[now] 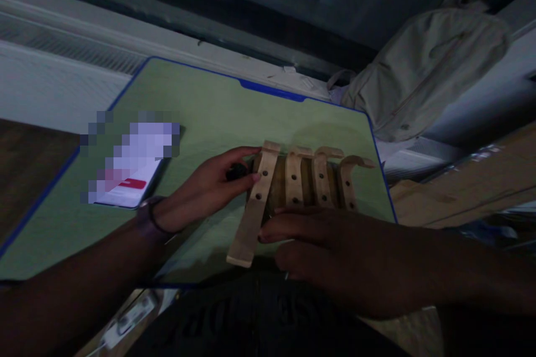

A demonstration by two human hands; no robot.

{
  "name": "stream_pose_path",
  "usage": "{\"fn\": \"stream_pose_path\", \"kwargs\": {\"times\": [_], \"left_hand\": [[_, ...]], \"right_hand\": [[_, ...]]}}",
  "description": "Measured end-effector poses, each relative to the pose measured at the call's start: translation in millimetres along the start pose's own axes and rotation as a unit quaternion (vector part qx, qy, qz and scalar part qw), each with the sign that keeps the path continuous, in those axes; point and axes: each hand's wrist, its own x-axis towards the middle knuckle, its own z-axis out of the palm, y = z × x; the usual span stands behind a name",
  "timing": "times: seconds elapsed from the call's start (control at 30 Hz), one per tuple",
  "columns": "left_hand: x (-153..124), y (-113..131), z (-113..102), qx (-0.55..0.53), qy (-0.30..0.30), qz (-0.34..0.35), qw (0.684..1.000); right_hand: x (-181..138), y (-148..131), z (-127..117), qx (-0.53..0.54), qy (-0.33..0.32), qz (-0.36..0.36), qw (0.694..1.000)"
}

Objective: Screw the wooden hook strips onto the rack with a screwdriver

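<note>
A wooden hook rack [276,189] lies near the front of the green tabletop. Several pale curved wooden hooks [294,175] sit side by side across its browner base, each with two dark round spots, screws or holes. The leftmost hook [251,217] slants, its flat end pointing toward me. My left hand [209,184] grips the rack's left end, thumb against that hook and index finger at its curved top. Between thumb and finger a small black object [237,172] shows in part. Over the lower hook ends, my right hand [322,251] has bent fingers touching the slanted hook; its grip underneath is hidden.
A phone [132,192] with a lit, partly pixelated screen lies on the left of the blue-edged green table [201,95]. Behind are a radiator [62,67] and a dark window. A beige backpack [431,67] leans at the back right. Below left is a white power strip [129,318].
</note>
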Motion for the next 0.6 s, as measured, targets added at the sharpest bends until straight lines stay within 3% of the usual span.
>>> {"fn": "stream_pose_path", "kwargs": {"times": [0.4, 0.53, 0.6], "left_hand": [[4.0, 1.3, 0.8, -0.038, 0.006, 0.018, 0.999], [4.3, 4.1, -5.7, 0.037, 0.001, -0.005, 0.999], [3.5, 5.0, -11.8, 0.091, -0.051, -0.031, 0.994]], "right_hand": [[1.3, 6.3, -0.1, -0.042, 0.002, -0.066, 0.997], [2.8, 13.0, -6.0, -0.013, 0.036, -0.043, 0.998], [4.5, 18.1, -8.9, -0.007, 0.046, -0.008, 0.999]]}}
